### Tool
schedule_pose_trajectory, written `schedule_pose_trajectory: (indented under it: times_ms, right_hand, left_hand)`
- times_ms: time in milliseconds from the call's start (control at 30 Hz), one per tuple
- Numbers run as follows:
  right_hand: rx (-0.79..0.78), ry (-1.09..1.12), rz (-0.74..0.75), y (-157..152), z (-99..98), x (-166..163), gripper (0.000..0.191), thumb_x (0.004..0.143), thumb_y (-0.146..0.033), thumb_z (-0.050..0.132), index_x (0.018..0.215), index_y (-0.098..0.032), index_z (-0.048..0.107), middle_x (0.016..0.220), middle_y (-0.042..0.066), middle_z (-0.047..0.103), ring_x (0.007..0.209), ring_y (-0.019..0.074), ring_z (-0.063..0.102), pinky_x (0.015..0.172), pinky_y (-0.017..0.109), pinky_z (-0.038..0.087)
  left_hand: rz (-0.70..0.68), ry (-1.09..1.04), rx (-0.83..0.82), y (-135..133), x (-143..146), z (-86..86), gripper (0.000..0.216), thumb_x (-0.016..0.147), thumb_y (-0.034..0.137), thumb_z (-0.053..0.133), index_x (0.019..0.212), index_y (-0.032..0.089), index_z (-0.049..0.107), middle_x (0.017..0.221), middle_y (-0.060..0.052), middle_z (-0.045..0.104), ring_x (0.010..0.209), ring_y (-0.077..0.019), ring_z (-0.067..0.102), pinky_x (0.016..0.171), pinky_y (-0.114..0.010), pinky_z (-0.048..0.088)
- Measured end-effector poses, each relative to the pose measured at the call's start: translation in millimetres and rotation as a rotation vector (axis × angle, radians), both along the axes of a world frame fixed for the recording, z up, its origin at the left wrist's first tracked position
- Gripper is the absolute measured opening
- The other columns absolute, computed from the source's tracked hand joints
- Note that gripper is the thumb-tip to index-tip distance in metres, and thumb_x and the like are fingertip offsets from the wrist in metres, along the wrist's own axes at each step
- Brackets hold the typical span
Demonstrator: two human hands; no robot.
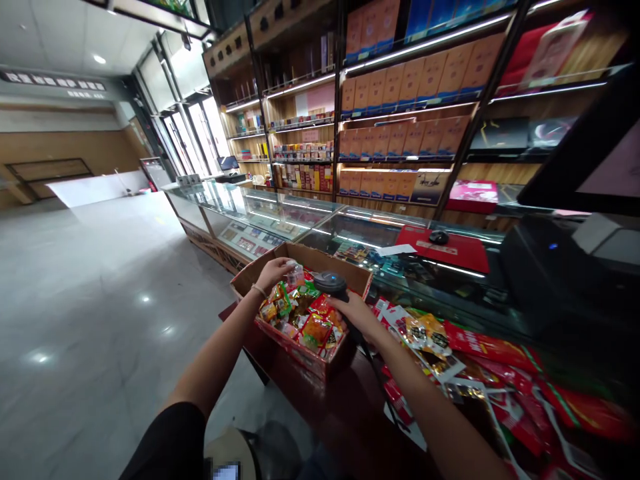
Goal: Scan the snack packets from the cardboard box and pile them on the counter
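Observation:
My right hand (pixel 356 312) is wrapped round the handle of a black barcode scanner (pixel 331 283), whose head sits over the right part of an open cardboard box (pixel 295 350). Inside the box lie several small snack packets (pixel 316 328) in red, green and gold wrappers. At the box's far left side, my left hand (pixel 274 273) pinches a small clear packet (pixel 296 275) in front of the scanner head. What the clear packet contains is too small to tell. A black cable (pixel 375 373) hangs down from the scanner.
A dark red table (pixel 320 400) carries the box. Many more snack packets (pixel 480 353) are heaped to the right. Behind stands a glass display counter (pixel 280 213) with a red mat (pixel 465 252) and a mouse (pixel 439 237). A black monitor (pixel 575 160) rises at right; a stool (pixel 233 453) is below.

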State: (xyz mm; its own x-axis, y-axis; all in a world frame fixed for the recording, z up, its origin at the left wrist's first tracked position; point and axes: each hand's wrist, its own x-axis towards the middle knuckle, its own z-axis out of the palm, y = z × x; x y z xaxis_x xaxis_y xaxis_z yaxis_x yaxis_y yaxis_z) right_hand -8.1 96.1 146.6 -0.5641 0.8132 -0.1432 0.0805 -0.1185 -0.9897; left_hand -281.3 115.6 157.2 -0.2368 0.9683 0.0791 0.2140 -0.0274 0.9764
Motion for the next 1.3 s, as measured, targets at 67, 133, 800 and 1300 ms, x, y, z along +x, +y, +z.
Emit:
schedule_pose_trajectory:
  times_ms: [67, 133, 800, 1300]
  right_hand:
    - [0.016, 0.023, -0.023, -1, -2.7, 0, 0.03, 0.077, -0.047, 0.065, 0.082, -0.023, 0.049, 0.046, -0.006, 0.052, 0.032, 0.0118, 0.047, 0.03, 0.022, 0.038]
    - [0.021, 0.034, -0.052, -2, -4.6, 1, 0.032, 0.077, -0.048, 0.066, 0.089, -0.024, 0.05, 0.046, -0.007, 0.052, 0.032, 0.012, 0.046, 0.029, 0.022, 0.037]
    - [0.043, 0.027, -0.079, -2, -5.7, -5, 0.029, 0.079, -0.045, 0.063, 0.09, -0.024, 0.046, 0.045, -0.008, 0.052, 0.032, 0.013, 0.048, 0.029, 0.022, 0.037]
    - [0.059, 0.183, -0.291, -23, 14.9, 78, 0.038, 0.075, -0.049, 0.066, 0.092, -0.023, 0.045, 0.05, -0.01, 0.053, 0.031, 0.0089, 0.045, 0.029, 0.018, 0.035]
  left_hand:
    - [0.026, -0.177, 0.045, 12, 18, 4.8, 0.037, 0.065, 0.037, 0.076, 0.09, 0.011, 0.066, 0.072, -0.003, 0.065, 0.056, -0.008, 0.056, 0.053, -0.019, 0.044]
    - [0.046, -0.341, 0.089, 22, 36, 6.1, 0.034, 0.066, 0.034, 0.077, 0.087, 0.011, 0.065, 0.069, -0.002, 0.063, 0.055, -0.007, 0.056, 0.054, -0.018, 0.046]
    - [0.284, -0.648, 0.099, 26, 15, -35.0, 0.029, 0.069, 0.01, 0.072, 0.096, 0.013, 0.065, 0.089, -0.007, 0.069, 0.081, -0.0159, 0.066, 0.076, -0.031, 0.056]
    - [-0.001, -0.338, 0.074, 27, 73, -10.9, 0.036, 0.068, 0.036, 0.075, 0.094, 0.011, 0.067, 0.077, -0.005, 0.069, 0.064, -0.0128, 0.064, 0.061, -0.023, 0.053]
